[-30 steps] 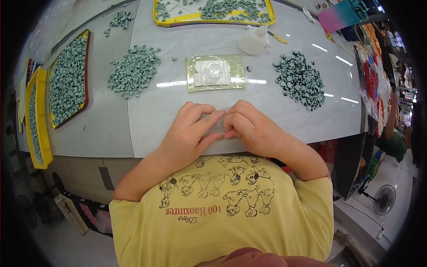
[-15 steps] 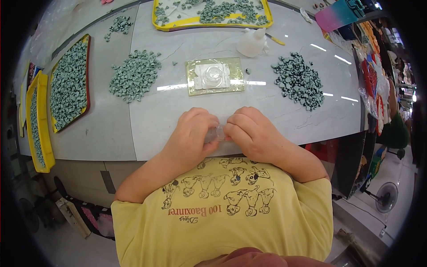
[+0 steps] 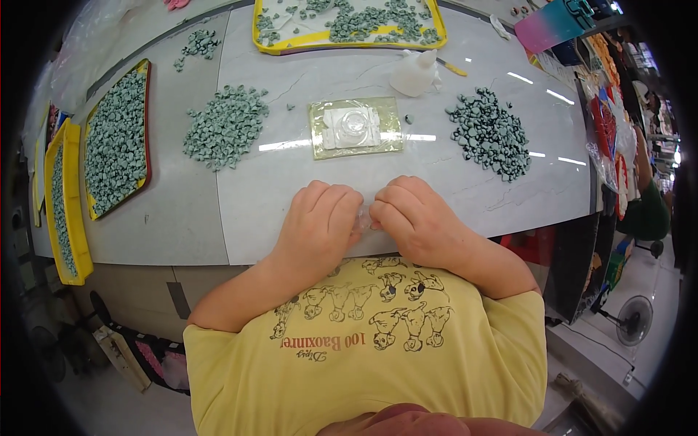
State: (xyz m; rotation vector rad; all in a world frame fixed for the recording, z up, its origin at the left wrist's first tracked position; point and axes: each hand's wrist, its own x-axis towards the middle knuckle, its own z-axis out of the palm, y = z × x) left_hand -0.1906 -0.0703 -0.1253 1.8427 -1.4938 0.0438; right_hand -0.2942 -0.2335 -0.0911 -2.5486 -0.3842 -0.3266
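Observation:
Close to the table's front edge, my left hand (image 3: 320, 218) and my right hand (image 3: 413, 218) meet with curled fingers around a small clear plastic piece (image 3: 364, 218). Most of that piece is hidden by the fingers, so its exact kind does not show. Just beyond the hands lies a pale yellow translucent mat (image 3: 321, 147) bearing a white plate with a clear round part (image 3: 354, 126). To its left is a pile of grey-green small pieces (image 3: 225, 127); to its right sits a darker, shinier pile (image 3: 489, 134). One loose piece (image 3: 408, 118) rests beside the mat.
A white squeeze bottle (image 3: 413, 75) and a yellow-handled tool (image 3: 455, 69) stand behind the mat. Yellow trays of green pieces lie at the back (image 3: 276, 50) and left (image 3: 147, 163). A pink-and-teal bottle (image 3: 549, 29) is at the far right. A fan (image 3: 632, 321) stands right.
My left hand has shifted slightly right and its fingers have closed further over the clear piece, which shows less now. My right hand has barely moved.

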